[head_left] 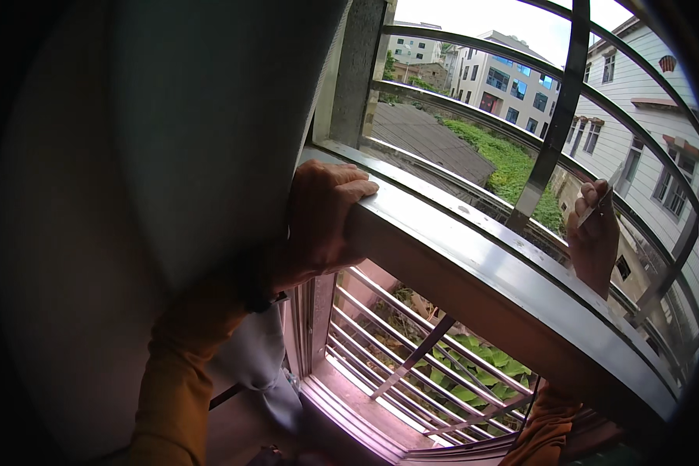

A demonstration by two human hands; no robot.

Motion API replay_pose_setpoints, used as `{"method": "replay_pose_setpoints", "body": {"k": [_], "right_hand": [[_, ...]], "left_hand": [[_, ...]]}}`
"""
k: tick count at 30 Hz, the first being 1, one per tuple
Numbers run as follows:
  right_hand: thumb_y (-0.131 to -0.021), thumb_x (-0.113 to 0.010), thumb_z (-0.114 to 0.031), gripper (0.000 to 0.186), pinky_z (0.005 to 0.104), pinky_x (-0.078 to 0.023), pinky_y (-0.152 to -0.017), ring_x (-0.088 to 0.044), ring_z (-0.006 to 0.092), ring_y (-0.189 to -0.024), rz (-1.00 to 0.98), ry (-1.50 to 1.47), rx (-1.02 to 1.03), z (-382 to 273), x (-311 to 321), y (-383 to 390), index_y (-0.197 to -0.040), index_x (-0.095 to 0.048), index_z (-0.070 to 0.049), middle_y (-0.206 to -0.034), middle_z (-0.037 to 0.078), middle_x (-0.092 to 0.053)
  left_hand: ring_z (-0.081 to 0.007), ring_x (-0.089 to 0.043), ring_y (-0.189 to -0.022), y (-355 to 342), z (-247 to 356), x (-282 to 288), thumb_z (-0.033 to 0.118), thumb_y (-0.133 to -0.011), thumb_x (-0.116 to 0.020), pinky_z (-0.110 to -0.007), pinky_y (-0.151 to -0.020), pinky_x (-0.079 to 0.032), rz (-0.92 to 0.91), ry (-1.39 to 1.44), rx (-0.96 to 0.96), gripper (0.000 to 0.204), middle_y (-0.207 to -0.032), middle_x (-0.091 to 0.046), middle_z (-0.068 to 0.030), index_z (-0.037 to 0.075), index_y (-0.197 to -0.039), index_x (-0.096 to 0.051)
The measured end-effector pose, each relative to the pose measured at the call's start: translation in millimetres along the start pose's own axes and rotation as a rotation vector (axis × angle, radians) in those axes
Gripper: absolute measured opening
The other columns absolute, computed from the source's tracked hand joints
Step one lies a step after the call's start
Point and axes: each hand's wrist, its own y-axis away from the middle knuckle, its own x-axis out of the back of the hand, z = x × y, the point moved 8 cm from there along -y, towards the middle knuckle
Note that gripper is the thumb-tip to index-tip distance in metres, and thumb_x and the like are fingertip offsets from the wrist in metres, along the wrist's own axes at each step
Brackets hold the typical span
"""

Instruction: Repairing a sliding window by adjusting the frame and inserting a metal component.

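My left hand (326, 213) grips the silver metal window rail (474, 241), its fingers curled over the top beside the curtain. My right arm passes behind the rail, so part of the forearm is hidden. Above the rail, my right hand (596, 245) is raised near the outer bars. Between its thumb and fingers it pinches a thin, flat, pale piece (588, 216) with a narrow tip; its exact kind cannot be made out. Both arms wear orange-brown sleeves.
A grey curtain (202, 116) hangs close on the left. Metal security bars (555, 124) cross the opening outside and continue below the rail. A pinkish sill (365, 408) lies lower down. Outside are a dark roof (431, 140), green plants (497, 155) and buildings (512, 81).
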Motion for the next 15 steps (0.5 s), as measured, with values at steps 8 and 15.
{"method": "replay_pose_setpoints", "body": {"k": [8, 15], "right_hand": [[-0.100, -0.047, -0.019, 0.021, 0.0148, -0.033, -0.039, -0.042, 0.0010, -0.054, -0.119, -0.017, -0.003, 4.3, -27.5, -28.4, -0.111, -0.053, -0.002, -0.089, 0.005, -0.056], [-0.100, -0.046, -0.022, 0.022, 0.0141, -0.030, -0.038, -0.042, 0.0012, -0.051, -0.211, -0.114, -0.124, 65.9, -69.4, -67.3, -0.108, -0.055, -0.005, -0.086, 0.005, -0.058]], "left_hand": [[-0.0290, -0.054, -0.099, 0.1, -1.3, -0.9, 0.024, -0.059, -0.079, -0.044, -0.089, -0.035, -0.079, 0.066, 0.023, 0.059, -0.104, -0.055, -0.0137, 0.003, -0.108, -0.055], [-0.0295, -0.055, -0.100, -1.7, -2.0, 3.0, 0.024, -0.061, -0.077, -0.044, -0.090, -0.036, -0.064, 0.022, 0.043, 0.055, -0.103, -0.057, -0.0135, 0.002, -0.107, -0.056]]}}
